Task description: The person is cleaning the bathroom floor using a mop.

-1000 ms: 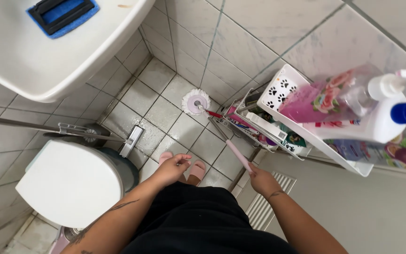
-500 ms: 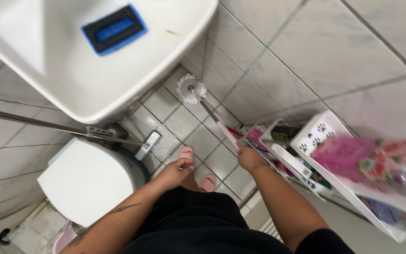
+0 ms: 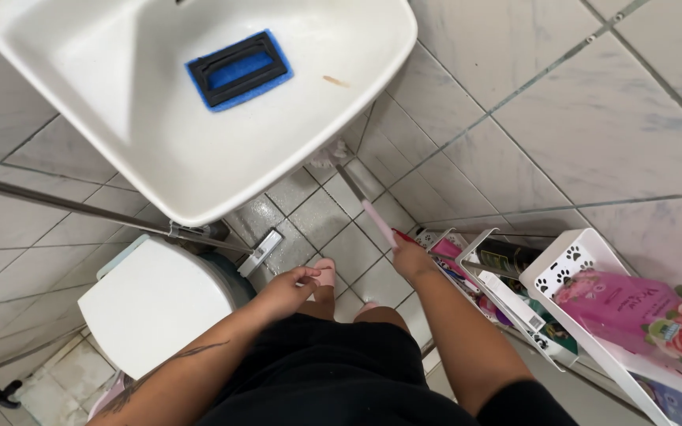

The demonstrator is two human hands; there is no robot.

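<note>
The brush handle (image 3: 378, 223) in the right hand (image 3: 410, 258) is pink. Above that grip, the white sink (image 3: 199, 158) holds a blue, black-handled scrubber (image 3: 237, 69). Right of it, a white rack (image 3: 593, 331) holds a pink rose-patterned pouch (image 3: 633, 308).

bright, even light | soft shadows | edges perhaps slightly warped | sharp

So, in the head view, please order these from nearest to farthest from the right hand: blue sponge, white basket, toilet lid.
1. White basket, just to its right.
2. Toilet lid, at the left.
3. Blue sponge, up in the sink.
</note>
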